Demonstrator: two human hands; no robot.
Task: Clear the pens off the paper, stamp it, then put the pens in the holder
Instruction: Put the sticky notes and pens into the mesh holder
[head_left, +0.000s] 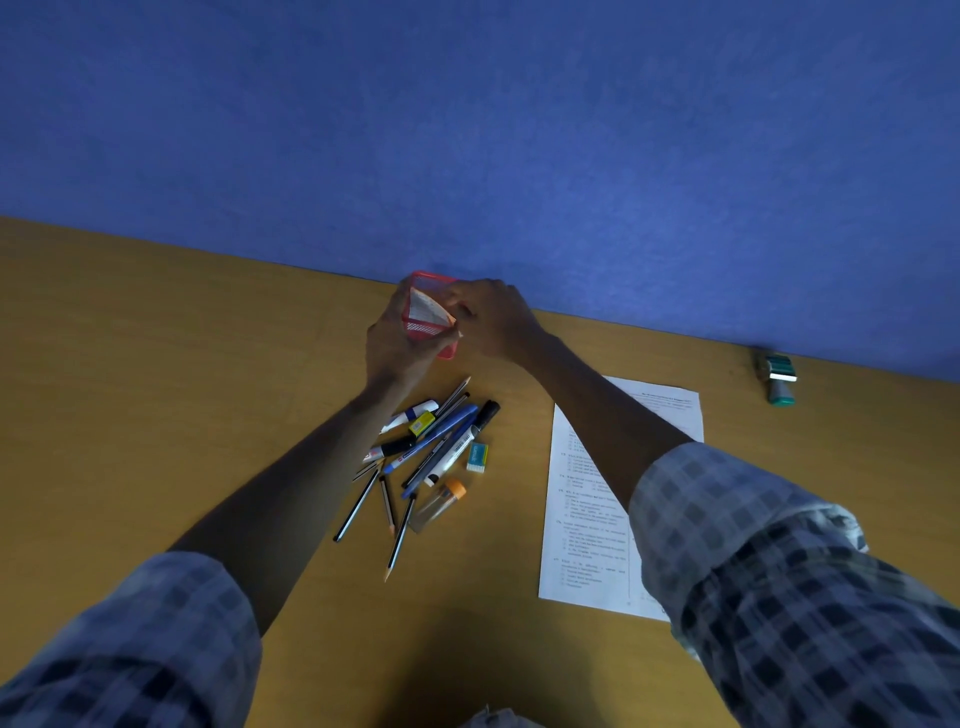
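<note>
A red mesh pen holder stands near the wall at the table's far edge. My left hand wraps around its left side and front. My right hand pinches a folded slip of paper that sits inside the holder. A heap of pens, pencils and markers lies on the table below the holder, left of the printed paper. No pens lie on the paper; my right forearm crosses over it. A green stamp lies at the far right by the wall.
A small eraser, a yellow sharpener and a clear tube with an orange cap lie among the pens. The wooden table meets a blue wall at the back.
</note>
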